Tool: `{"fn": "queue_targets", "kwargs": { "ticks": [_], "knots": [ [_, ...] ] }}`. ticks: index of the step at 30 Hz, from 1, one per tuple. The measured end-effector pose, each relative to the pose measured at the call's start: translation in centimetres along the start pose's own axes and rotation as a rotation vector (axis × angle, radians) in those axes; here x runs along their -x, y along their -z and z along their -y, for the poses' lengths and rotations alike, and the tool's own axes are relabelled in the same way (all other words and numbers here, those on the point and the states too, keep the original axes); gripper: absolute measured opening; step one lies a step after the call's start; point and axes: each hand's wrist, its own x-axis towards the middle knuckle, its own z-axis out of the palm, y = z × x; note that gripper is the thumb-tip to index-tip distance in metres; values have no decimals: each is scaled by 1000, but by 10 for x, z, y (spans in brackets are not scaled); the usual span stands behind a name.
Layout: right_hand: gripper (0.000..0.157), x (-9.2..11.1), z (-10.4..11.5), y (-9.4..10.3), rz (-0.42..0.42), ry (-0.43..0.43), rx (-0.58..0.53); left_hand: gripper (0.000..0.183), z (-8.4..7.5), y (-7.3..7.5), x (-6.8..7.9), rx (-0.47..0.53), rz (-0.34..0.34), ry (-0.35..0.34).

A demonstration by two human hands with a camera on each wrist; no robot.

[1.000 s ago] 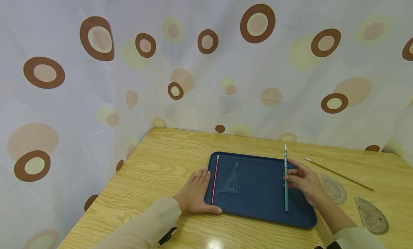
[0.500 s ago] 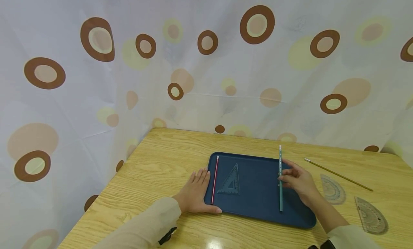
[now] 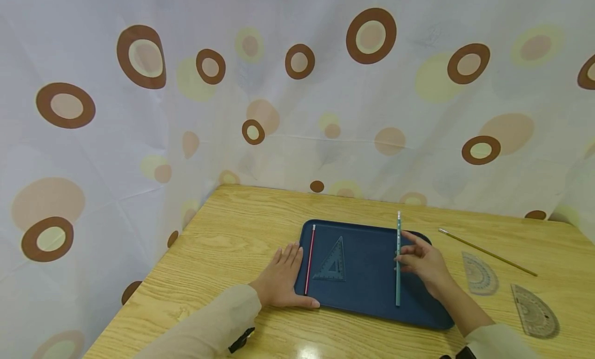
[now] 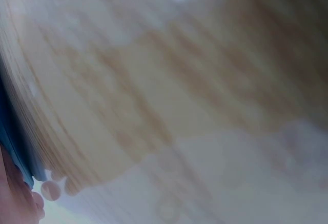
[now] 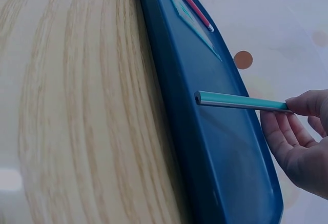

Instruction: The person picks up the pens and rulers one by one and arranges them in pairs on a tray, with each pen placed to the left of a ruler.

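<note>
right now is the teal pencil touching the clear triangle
Apart: the head view shows bare tray between the teal pencil and the clear triangle.

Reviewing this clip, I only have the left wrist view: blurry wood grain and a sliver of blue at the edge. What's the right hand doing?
Observer: In the head view, the right hand pinches a teal pencil over the blue tray.
Operator: Is anything lying in that tray?
Observer: Yes, a red pencil and a transparent set square, towards its left end.
Operator: And past the tray's right end?
Observer: A gold pencil and two transparent protractors lie on the table.
</note>
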Motion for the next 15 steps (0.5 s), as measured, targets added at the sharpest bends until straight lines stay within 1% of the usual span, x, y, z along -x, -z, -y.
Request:
{"fn": "queue_targets", "kwargs": {
  "ticks": [15],
  "knots": [
    [65, -1, -1, -13, -9, -34, -21, 115, -1, 1, 1, 4, 1, -1]
  ]
}}
